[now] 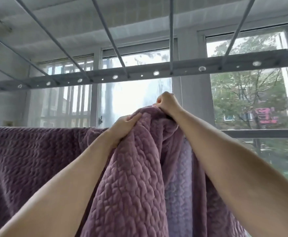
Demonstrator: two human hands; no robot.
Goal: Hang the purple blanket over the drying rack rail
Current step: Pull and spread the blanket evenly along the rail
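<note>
Both arms raised toward window. Right hand fisted tight on top edge of purple blanket. Left hand clutching bunched fold just below. Blanket's left part draped flat over low rail, rest hanging between arms. Drying rack overhead, bars bare.

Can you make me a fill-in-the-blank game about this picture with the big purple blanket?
1. Both hands hold up a bunched part of the ____ blanket.
2. The right hand is ____ than the left hand.
3. The grey bar of the drying rack overhead has a row of round ____ in it.
4. Through the window behind the rack you can see green ____.

Missing words: purple; higher; holes; trees
</note>
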